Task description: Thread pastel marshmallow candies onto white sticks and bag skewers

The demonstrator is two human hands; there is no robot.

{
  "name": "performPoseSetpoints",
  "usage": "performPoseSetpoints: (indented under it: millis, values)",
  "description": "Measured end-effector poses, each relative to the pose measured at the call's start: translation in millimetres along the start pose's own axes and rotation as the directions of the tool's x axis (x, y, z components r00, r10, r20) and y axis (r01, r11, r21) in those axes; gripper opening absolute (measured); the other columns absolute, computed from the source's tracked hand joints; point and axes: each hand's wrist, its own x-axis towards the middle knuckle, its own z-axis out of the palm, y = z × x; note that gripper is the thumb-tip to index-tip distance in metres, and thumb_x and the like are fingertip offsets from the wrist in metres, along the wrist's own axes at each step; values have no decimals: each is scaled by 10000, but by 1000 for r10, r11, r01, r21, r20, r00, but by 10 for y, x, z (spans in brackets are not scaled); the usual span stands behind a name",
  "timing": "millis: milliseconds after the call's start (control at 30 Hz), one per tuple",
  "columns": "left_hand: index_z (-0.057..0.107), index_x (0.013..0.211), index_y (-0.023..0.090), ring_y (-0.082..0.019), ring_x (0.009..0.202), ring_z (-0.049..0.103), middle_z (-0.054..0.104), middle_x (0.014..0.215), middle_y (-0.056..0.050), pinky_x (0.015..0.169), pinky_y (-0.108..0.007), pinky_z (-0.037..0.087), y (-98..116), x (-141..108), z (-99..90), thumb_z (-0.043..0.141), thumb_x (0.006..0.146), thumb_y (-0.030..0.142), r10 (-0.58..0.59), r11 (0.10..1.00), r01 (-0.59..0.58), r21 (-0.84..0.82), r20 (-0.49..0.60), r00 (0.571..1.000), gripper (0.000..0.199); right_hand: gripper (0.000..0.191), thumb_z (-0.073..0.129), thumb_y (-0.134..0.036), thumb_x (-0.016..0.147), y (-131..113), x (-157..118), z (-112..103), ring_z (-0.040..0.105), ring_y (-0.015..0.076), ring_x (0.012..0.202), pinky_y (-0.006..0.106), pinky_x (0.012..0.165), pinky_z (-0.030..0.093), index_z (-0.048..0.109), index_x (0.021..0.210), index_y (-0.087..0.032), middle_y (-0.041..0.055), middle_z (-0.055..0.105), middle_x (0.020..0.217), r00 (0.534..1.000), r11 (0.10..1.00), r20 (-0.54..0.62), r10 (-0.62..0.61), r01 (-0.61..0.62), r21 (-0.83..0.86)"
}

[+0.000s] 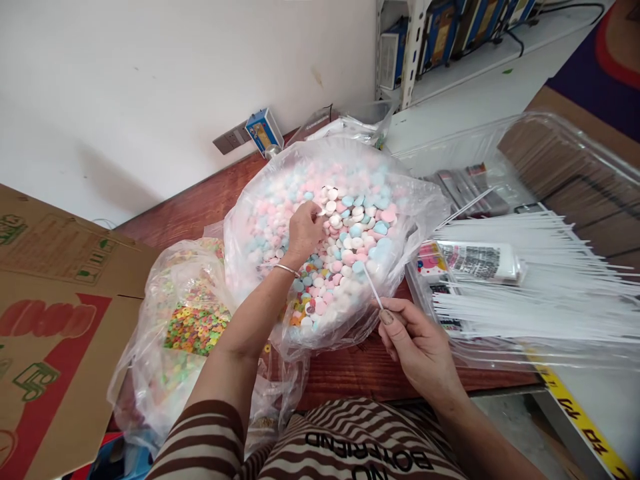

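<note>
A large clear plastic bag lies open, full of small round pink, white and pale blue pieces that look like candy. My left hand, with a bangle at the wrist, reaches into it; the fingertips are pinched among the pieces, and what they hold is too small to make out. Below the bag's right side, my right hand grips a thin white stick between thumb and fingers. The stick's upper end meets a pale blue piece; whether it is fixed there I cannot tell.
To the left sit a bag of small multicoloured rings and a cardboard box. Many white sticks lie in a clear plastic tray on the right. The reddish wooden table meets a wall with a socket strip.
</note>
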Motion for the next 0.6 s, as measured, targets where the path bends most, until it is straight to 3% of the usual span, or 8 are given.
performPoseSetpoints:
  millis: [133,333,467,600]
  values:
    - [604,853,205,-187,789,600,664,880,-43,755,-309,478,-20,-101,-58,571,845,90,86,991,-95,99,93,992,120,230,568,-387,1020,44,3,-9,433,81,483,204,441,337,644,1137,-204,-74,488,585,1000,1000,12,1,-1,9]
    - [645,1076,179,-230,957,660,681,1067,-108,818,-340,532,-15,-228,-95,564,841,95,109,988,-132,76,246,963,262,224,571,-379,1021,72,5,-18,437,77,490,202,449,337,657,1135,-207,-70,501,596,1000,1000,21,4,-4,-10]
    - [638,1091,177,-233,951,659,671,1090,-114,829,-355,539,3,-294,-89,598,820,107,83,993,-102,60,257,963,283,224,570,-383,1021,68,1,-19,432,75,487,204,450,333,661,1121,-205,-71,498,596,1000,1000,24,3,-3,-19]
    - [637,1028,189,-213,910,653,673,1033,-82,819,-342,527,7,-324,-57,575,824,81,26,999,-29,13,196,980,239,241,565,-386,1022,74,3,-16,437,80,488,209,445,330,649,1152,-201,-70,503,598,1000,1000,25,6,-5,-24]
